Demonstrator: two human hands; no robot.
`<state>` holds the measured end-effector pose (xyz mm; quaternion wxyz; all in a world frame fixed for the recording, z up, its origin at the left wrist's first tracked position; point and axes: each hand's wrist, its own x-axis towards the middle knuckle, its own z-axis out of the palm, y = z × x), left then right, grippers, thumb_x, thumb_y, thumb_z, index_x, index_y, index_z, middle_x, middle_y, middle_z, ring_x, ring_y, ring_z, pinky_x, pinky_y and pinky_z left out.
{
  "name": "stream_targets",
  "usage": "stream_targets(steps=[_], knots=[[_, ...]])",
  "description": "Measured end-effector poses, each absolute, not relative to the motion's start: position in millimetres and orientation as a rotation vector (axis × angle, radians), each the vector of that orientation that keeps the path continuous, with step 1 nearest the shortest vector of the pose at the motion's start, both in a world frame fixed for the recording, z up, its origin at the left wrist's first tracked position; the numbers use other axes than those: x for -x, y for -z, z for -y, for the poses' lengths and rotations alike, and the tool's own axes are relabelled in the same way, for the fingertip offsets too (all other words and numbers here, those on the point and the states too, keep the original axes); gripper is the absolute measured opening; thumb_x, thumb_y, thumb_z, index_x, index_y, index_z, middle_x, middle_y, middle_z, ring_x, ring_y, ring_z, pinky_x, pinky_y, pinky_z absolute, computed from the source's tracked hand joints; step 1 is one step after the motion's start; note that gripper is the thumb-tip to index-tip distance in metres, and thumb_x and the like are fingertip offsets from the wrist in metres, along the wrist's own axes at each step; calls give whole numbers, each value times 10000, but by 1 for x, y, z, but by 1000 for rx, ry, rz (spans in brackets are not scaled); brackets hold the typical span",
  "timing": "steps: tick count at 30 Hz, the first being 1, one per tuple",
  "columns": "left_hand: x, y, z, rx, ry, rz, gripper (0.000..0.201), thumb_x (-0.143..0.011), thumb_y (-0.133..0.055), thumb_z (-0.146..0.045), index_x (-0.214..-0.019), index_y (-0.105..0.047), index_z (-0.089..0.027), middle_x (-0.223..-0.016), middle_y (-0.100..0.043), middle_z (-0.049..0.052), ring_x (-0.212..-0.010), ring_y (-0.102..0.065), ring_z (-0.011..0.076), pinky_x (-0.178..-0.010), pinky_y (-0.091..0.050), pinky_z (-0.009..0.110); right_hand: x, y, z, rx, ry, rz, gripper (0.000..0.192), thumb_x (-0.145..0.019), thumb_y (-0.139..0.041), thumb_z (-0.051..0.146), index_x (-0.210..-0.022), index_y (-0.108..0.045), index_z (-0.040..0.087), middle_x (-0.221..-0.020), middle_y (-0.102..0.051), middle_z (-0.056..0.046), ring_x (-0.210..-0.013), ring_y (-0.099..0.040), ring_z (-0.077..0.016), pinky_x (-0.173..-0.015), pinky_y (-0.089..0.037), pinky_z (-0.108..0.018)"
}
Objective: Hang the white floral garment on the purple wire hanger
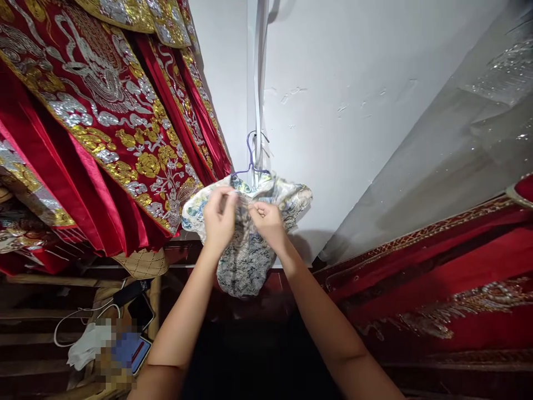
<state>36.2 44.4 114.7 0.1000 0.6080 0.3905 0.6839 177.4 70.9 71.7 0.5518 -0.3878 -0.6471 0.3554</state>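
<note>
At the wall, two hands (244,219) pinch one brocade garment (245,255) on one hanger (251,158).

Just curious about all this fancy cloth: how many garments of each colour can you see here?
Red embroidered garments: 2, one at the left, one at the right
Pale patterned garment, held by both hands on the purple hanger: 1
Total: 3

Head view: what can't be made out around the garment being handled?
- Hanger: only its hook shows; the patterned garment covers the rest.
- What the left hand and right hand pinch: too small.
- Lower-left items: blurred.
</note>
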Motion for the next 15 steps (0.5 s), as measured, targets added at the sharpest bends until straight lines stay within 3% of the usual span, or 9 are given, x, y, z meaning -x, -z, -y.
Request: stream_targets(steps=[3,5,10,12,15], knots=[[7,-115,-56,-1354,-2437,-1170,194,-929,-590,-368,-921,-612,-175,-865,-588,2,-803,-557,122,-770,-444,235,-183,-53,-71,1031,-923,1552,350,-849,-546,335,-541,-435,213,-503,-402,32,-490,-368,-115,-487,-268,-261],[40,-101,-64,-954,-2526,-1090,209,-928,-584,-367,-858,-564,-171,-751,-528,-33,-693,-516,92,-709,-435,208,-188,-44,-64,1015,-1035,1549,343,-855,-530,342,-544,-466,213,-497,-449,27,-489,-405,-122,-496,-300,-261],[47,-16,-67,-451,-2019,-980,350,-903,-593,-338,-648,-414,-178,-547,-405,-69,-469,-402,53,-551,-389,179,-191,-25,-37,911,-1253,1437,303,-872,-511,340,-596,-513,216,-486,-470,35,-469,-404,-120,-494,-308,-254],[21,14,-61,-456,-1934,-992,365,-851,-656,-369,-636,-435,-174,-541,-433,-64,-450,-410,53,-527,-384,188,-194,-16,-31,947,-1313,1434,306,-875,-515,350,-599,-516,219,-465,-450,42,-449,-377,-119,-481,-293,-255],[-20,25,-48,-525,-1800,-953,325,-749,-760,-390,-699,-537,-158,-649,-567,-9,-586,-566,103,-625,-464,232,-206,-6,-31,1042,-1381,1581,365,-885,-541,432,-590,-532,217,-448,-412,48,-437,-352,-120,-477,-298,-259]])
